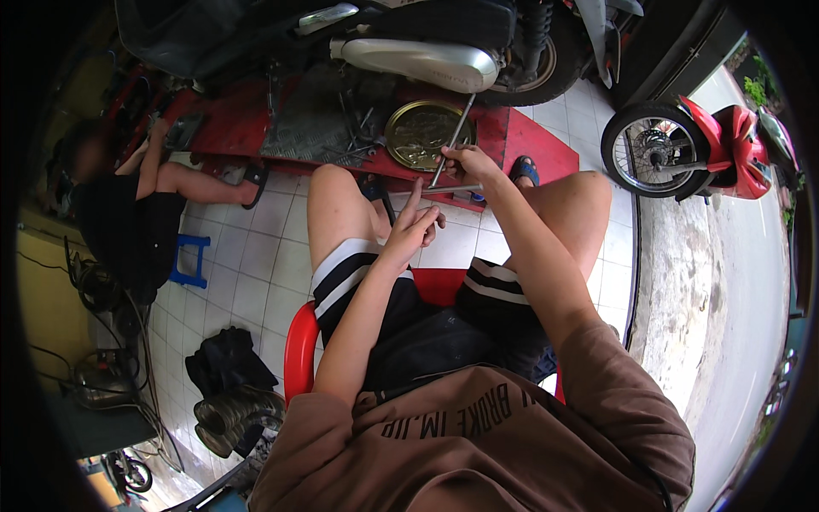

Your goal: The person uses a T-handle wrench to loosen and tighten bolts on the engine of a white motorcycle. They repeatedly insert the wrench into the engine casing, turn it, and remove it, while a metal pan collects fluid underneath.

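A long T-handle socket wrench (461, 122) slants from the silver side cover (418, 64) of a scooter down toward my lap. The far end of its shaft meets the cover's lower edge. My right hand (471, 165) is closed around the shaft near the crossbar. Beside the crossbar, my left hand (415, 229) has its index finger stretched up, with the other fingers partly bent. That finger overlaps the bar in view; whether it touches, I cannot tell. Beyond my hands, a round gold tray (390, 141) with small parts in it lies on the red lift platform (546, 152).
Several wrenches (363, 124) lie left of the tray. Another person (128, 196) works at far left, near a blue stool (191, 260). A red motorbike (725, 149) stands at right by the road. Dark cloth (230, 363) lies on the tiles behind my red chair (300, 350).
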`<state>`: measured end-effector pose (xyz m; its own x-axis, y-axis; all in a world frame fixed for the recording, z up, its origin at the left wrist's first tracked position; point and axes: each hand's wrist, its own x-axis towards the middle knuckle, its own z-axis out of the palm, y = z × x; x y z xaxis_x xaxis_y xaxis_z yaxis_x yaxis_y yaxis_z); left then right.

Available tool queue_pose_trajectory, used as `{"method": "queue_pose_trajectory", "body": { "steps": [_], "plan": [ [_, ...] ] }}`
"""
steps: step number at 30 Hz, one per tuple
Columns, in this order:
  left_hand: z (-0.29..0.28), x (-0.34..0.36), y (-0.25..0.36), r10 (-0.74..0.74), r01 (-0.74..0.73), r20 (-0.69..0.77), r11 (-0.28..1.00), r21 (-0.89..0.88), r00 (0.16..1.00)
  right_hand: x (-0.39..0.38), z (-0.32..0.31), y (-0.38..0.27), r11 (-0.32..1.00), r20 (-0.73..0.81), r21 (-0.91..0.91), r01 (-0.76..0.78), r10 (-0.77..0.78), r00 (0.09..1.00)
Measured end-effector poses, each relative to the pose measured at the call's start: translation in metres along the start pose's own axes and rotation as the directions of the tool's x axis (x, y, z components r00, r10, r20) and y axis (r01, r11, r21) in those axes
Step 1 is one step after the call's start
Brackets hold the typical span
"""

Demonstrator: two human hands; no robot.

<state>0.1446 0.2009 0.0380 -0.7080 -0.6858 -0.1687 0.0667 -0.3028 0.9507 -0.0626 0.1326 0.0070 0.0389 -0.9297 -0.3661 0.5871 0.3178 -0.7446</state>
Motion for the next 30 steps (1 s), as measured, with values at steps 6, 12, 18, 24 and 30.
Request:
{"method": "queue_pose_trajectory", "body": {
  "steps": [6, 12, 18, 24, 30],
  "plan": [
    [0.004, 0.002, -0.012, 0.065, -0.082, 0.291, 0.995, 0.049, 0.955, -0.003, 0.002, -0.002, 1.000, -0.029, -0.004, 0.007, -0.007, 1.000],
    [0.004, 0.002, -0.008, 0.047, -0.043, -0.061, 0.998, 0.053, 0.997, -0.002, 0.002, 0.001, 0.999, -0.041, -0.043, 0.008, -0.010, 0.999],
    [-0.005, 0.024, -0.025, -0.105, 0.072, -0.172, 0.980, -0.187, 0.979, 0.003, 0.000, 0.004, 0.996, -0.061, -0.092, 0.006, -0.012, 0.998],
    [-0.010, 0.041, -0.033, -0.181, 0.142, 0.027, 0.659, -0.738, 0.983, 0.006, -0.013, 0.001, 0.965, -0.062, -0.252, -0.076, 0.062, 0.996],
    [0.000, 0.054, -0.042, -0.189, 0.179, 0.056, 0.737, -0.651, 0.980, 0.055, -0.048, -0.039, 0.946, -0.271, -0.316, -0.077, -0.012, 0.962]
  ]
}}
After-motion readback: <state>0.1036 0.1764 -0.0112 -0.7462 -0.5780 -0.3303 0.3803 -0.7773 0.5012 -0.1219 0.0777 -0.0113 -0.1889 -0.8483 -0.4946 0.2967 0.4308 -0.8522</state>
